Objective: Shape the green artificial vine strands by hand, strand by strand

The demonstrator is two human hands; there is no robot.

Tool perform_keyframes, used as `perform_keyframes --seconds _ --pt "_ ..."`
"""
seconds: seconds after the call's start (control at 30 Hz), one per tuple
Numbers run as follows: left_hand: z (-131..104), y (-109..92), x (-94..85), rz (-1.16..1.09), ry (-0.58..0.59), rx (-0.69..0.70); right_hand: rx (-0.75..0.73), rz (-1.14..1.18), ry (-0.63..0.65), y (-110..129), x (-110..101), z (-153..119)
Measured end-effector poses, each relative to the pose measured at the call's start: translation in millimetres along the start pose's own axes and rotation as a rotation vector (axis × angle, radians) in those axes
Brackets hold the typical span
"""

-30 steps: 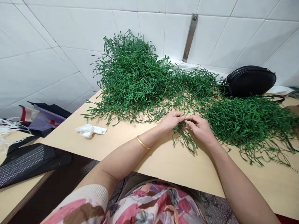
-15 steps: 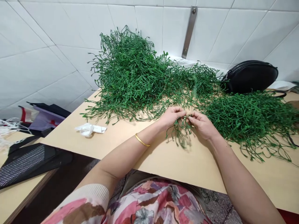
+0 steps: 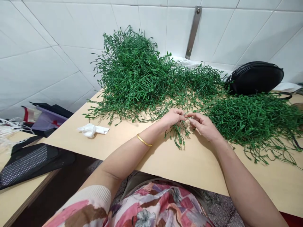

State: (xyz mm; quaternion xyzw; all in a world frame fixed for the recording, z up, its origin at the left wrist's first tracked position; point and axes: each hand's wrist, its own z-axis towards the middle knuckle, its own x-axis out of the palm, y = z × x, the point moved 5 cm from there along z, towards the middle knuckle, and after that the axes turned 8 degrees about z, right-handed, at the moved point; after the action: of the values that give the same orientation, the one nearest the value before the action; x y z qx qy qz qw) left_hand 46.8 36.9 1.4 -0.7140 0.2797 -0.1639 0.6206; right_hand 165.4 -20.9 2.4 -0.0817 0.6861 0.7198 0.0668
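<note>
My left hand [image 3: 174,119] is closed in a pinch on a small artificial green sprig [image 3: 178,135], whose thin budded stems hang down over the table [image 3: 146,151]. Fingertips of my right hand [image 3: 203,124] meet those of the left at the sprig's upper end, also pinched together. A thin strand seems to run up from between them. Behind my hands rises a large heap of the same green sprigs [image 3: 137,75]. Another pile of sprigs [image 3: 255,119] lies just right of my right hand.
A black bag [image 3: 257,77] stands at the back right against the tiled wall. Crumpled white paper [image 3: 92,130] lies on the left part of the table. A metal bracket [image 3: 193,33] is fixed to the wall. Dark fabric pieces [image 3: 30,160] are at the far left.
The sprig in my fingers has swung slightly left and its stems hang closer together. My hands stay nearly in place, fingertips still meeting; the view has shifted slightly.
</note>
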Motion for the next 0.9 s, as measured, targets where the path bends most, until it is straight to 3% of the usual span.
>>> perform_keyframes --seconds 0.1,0.2,0.3,0.43,0.57,0.73,0.8,0.9 --pt "1 2 0.5 0.096 -0.018 0.039 -0.132 -0.202 -0.051 3 1 1" --pt "1 -2 -1.0 0.338 -0.103 0.147 -0.29 -0.626 -0.158 12 4 -2" --pt "-2 -8 -0.7 0.6 -0.185 0.263 -0.333 -1.044 -0.216 19 11 -6" --pt "-6 -11 2.1 0.774 -0.249 0.33 -0.384 -1.267 -0.22 22 18 -8" --pt "-3 -10 4.5 0.851 -0.247 0.353 -0.329 -1.176 -0.148 23 18 -7" --pt "10 -4 -13.7 0.723 -0.304 0.313 -0.189 -0.564 0.11 37 14 -16" --pt "15 1 -24.6 0.545 -0.326 0.238 -0.181 -0.39 0.044 42 4 -18" --pt "16 6 -32.1 0.238 -0.334 0.132 -0.105 -0.284 -0.167 33 -14 -14"
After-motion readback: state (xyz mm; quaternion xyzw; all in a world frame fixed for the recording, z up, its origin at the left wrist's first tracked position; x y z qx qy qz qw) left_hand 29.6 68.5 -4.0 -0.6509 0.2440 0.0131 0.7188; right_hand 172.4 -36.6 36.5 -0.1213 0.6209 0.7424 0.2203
